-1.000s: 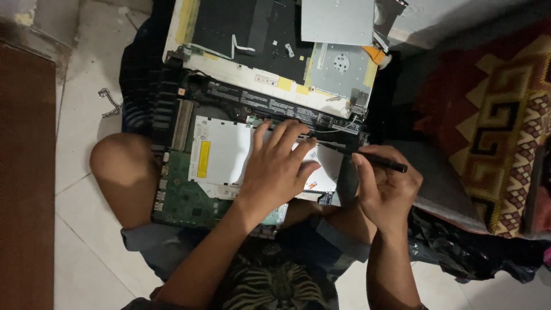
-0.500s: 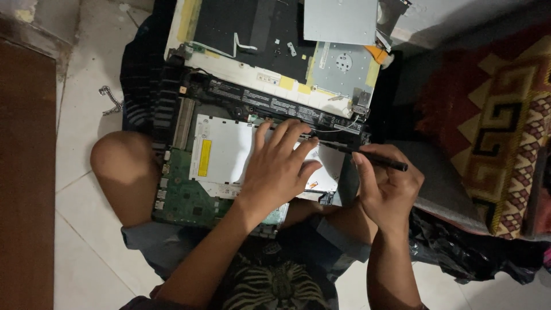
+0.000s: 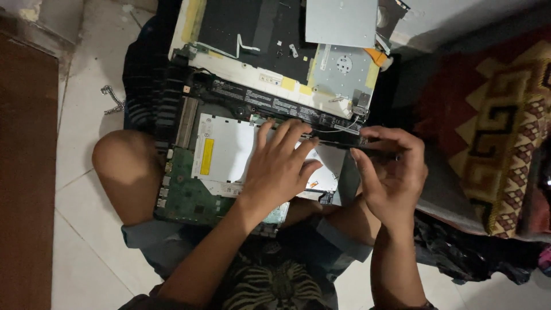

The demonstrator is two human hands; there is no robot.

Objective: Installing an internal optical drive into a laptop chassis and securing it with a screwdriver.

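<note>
— Hands in view?
— Two. Left hand [image 3: 279,171] flat, fingers [image 3: 290,133] spread apart, pressing on one flat silver rectangular metal drive with a yellow label [image 3: 229,152]. Right hand [image 3: 390,172] just beside, fingers curled together and clamped on one slim black stick-shaped tool [image 3: 350,143], held sideways.
— Whereabouts of that tool against the fingers?
— Pinched between right thumb and fingertips; free end pointing toward the left fingertips, just beyond them. Tip contact: cannot tell.
— Under the left palm?
— Drive seated in one opened black laptop base [image 3: 189,109], resting on the lap. One green circuit board [image 3: 186,195] left of the left wrist, partly under the drive.
— Beyond the fingertips?
— One long black strip with small labels [image 3: 270,104], touching the drive's far edge. Further on, one pale lid panel with black sheet and yellow tape patches [image 3: 252,34]. One grey square metal plate [image 3: 341,22] lying on top of it.
— Off to the sides?
— One red patterned woven rug [image 3: 499,126] right of the right hand. One bare knee [image 3: 123,166] left of the board, over white floor tiles [image 3: 86,86].
</note>
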